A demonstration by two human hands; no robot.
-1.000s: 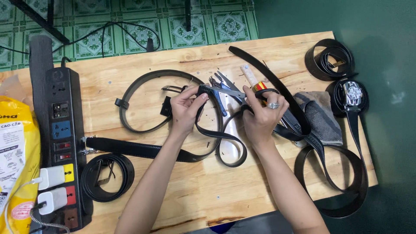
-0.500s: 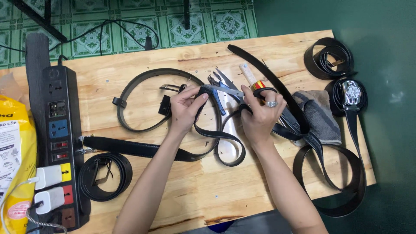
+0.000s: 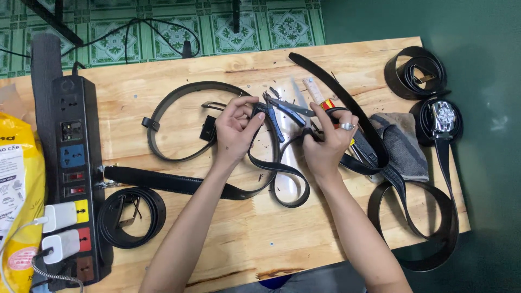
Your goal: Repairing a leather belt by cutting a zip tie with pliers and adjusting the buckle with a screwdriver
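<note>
Black belt (image 3: 271, 171): looped over wooden surface (image 3: 244, 239) btwn both hands. Left hand (image 3: 234, 130) fingers pinched on its strap nr pliers (image 3: 282, 108); right hand (image 3: 325, 142) fingers curled tight round its other end. Power strip (image 3: 73, 163) far left.

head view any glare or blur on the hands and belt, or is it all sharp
Head view: light is even and soft, with only faint shadows under the arms. Left hand, right hand and the black belt between them read sharp, no motion blur. A pale glare streak lies on the wooden table beside the pliers; the table's edges bow slightly.
</note>
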